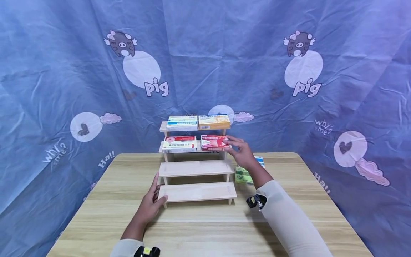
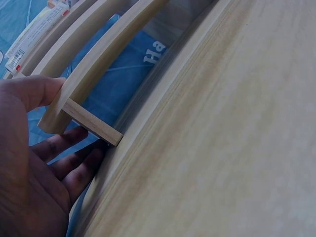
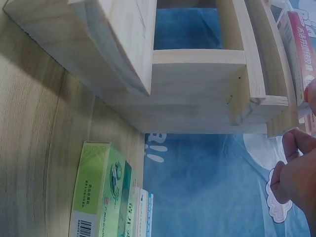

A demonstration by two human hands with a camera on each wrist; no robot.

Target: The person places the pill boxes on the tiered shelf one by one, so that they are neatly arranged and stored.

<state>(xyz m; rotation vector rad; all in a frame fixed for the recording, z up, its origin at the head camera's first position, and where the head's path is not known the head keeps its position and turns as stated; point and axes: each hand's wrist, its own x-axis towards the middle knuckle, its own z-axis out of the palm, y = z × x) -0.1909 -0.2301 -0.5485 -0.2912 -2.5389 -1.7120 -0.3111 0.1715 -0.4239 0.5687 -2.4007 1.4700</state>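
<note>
A stepped wooden rack with several tiers stands on the table. At its lower left end, my left hand grips the lowest shelf; in the left wrist view a digit lies against the top edge and other fingers sit below the board. My right hand holds the right end of a red medicine box, which lies on the second tier from the top. Left of it on that tier lies a red-and-cream box. On the top tier are a white-and-blue box and an orange-and-white box.
Right of the rack, a green box sits on the table, with a blue-and-white box behind it, partly hidden by my right arm. A blue patterned curtain hangs behind and along the sides.
</note>
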